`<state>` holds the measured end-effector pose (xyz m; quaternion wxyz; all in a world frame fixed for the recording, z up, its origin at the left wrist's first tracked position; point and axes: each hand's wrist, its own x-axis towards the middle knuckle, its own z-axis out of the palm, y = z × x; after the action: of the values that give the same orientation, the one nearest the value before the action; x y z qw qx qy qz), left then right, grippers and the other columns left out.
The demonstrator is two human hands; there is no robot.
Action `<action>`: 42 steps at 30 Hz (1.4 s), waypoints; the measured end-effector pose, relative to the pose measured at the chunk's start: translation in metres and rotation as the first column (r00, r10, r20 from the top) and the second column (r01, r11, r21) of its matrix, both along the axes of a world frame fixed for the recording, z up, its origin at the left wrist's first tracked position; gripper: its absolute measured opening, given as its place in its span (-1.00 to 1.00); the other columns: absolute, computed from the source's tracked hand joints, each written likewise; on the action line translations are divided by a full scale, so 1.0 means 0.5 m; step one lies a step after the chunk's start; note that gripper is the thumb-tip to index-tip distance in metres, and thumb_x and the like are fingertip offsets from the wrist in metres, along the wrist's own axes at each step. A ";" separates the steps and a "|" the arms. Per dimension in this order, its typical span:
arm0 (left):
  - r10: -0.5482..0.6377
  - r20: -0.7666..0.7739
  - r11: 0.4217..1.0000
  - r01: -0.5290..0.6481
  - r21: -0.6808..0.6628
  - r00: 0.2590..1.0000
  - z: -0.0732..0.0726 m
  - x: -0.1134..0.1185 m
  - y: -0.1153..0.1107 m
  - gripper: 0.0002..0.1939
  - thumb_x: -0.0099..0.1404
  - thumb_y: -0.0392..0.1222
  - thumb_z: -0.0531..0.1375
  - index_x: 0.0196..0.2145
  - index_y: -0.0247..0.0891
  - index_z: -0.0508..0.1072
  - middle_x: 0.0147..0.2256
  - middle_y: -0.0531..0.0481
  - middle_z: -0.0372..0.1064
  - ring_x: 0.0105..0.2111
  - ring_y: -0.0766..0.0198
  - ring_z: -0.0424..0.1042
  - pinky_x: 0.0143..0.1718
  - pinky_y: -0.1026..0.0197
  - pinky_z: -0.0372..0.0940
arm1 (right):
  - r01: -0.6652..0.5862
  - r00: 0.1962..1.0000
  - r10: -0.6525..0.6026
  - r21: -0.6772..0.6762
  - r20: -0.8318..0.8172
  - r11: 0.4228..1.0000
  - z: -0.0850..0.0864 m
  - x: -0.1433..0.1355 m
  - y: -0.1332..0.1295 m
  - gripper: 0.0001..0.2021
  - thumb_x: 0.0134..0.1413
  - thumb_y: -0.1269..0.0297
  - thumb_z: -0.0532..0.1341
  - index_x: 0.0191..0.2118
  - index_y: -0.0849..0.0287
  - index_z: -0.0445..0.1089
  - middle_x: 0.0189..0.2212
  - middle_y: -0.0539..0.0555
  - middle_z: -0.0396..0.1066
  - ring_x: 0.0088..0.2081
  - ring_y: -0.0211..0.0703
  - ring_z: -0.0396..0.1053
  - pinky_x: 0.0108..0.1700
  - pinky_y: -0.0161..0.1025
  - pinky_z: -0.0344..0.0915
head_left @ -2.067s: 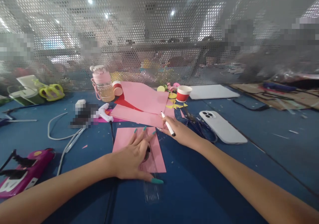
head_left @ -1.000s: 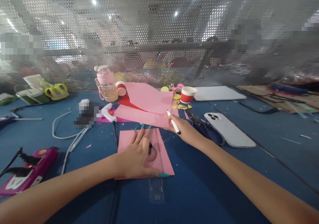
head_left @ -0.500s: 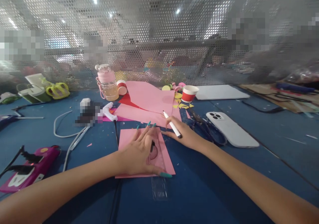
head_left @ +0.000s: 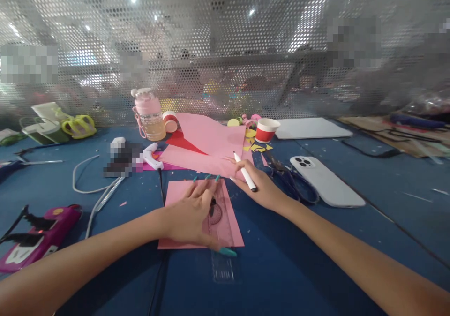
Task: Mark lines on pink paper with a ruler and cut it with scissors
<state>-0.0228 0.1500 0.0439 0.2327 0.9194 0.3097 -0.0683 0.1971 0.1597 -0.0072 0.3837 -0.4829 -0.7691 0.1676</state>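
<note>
My left hand (head_left: 186,217) lies with fingers spread on a pink sheet of paper (head_left: 176,191), pressing on a clear plastic ruler (head_left: 225,270). The ruler runs lengthwise over the sheet and sticks out past its near edge; a round protractor part shows beside my hand. A white marker (head_left: 246,173) with a black end sits in my right hand (head_left: 265,189), its dark tip pointing up and away. That hand rests just beyond the sheet's far right corner, by larger pink sheets (head_left: 211,140).
Scissors (head_left: 298,184) and a white phone (head_left: 326,182) lie to the right. At the back stand a paper cup (head_left: 266,131) and a drink bottle (head_left: 149,116). Left are a glue gun (head_left: 153,155), cables and a magenta device (head_left: 45,234). Yellow scraps (head_left: 258,147) lie near the cup.
My right hand has shifted slightly with the marker, its fingers moving a little off the pink sheet's corner. My left hand stays spread on the ruler; the whole view has shifted slightly.
</note>
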 end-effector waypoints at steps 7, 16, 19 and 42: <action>0.075 -0.001 0.997 -0.075 0.008 0.997 -0.005 0.004 0.000 0.23 -0.07 0.38 0.12 0.25 -0.50 -0.37 0.28 -0.35 -0.48 0.25 -0.14 -0.51 0.21 -0.13 -0.28 | 0.060 0.994 -0.048 0.129 -0.097 0.990 0.003 0.000 -0.004 -0.89 0.07 0.30 0.09 -0.28 0.05 0.10 -0.07 0.24 0.39 0.05 0.02 0.29 0.01 0.05 0.21; 0.025 0.100 0.994 -0.035 0.101 0.995 -0.015 0.003 -0.006 0.12 -0.01 0.40 0.07 0.22 -0.53 -0.19 0.26 -0.41 -0.28 0.26 -0.07 -0.37 0.23 -0.10 -0.32 | 0.127 0.977 -0.094 0.166 -0.193 0.978 0.014 -0.003 -0.013 -0.93 0.08 0.28 0.10 -0.31 0.05 0.13 -0.17 0.17 0.42 -0.03 0.02 0.35 0.00 0.06 0.19; 0.018 0.128 0.993 -0.033 0.116 0.992 -0.019 0.000 -0.006 0.05 -0.01 0.41 0.07 0.18 -0.48 -0.06 0.25 -0.38 -0.24 0.26 -0.09 -0.38 0.23 -0.13 -0.32 | 0.116 0.929 -0.067 0.115 -0.363 0.987 0.013 -0.004 -0.013 -0.92 0.09 0.24 0.10 -0.31 0.06 0.15 -0.24 0.11 0.42 -0.11 -0.03 0.38 -0.05 0.01 0.22; 0.054 0.100 0.998 -0.057 0.031 0.994 -0.028 -0.004 -0.001 0.14 0.03 0.34 0.09 0.25 -0.45 -0.40 0.27 -0.36 -0.44 0.26 0.02 -0.48 0.24 -0.08 -0.37 | -0.151 0.413 -0.110 -0.188 -0.904 0.971 0.011 0.000 0.002 -0.68 -0.01 0.03 0.12 -0.64 0.11 0.25 -0.81 -0.10 0.14 -0.79 -0.35 0.07 -0.73 -0.36 0.05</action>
<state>-0.0247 0.1496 0.0299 0.2339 0.9165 0.3244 -0.0110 0.1972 0.1607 -0.0016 0.6753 -0.3479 -0.4177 0.4985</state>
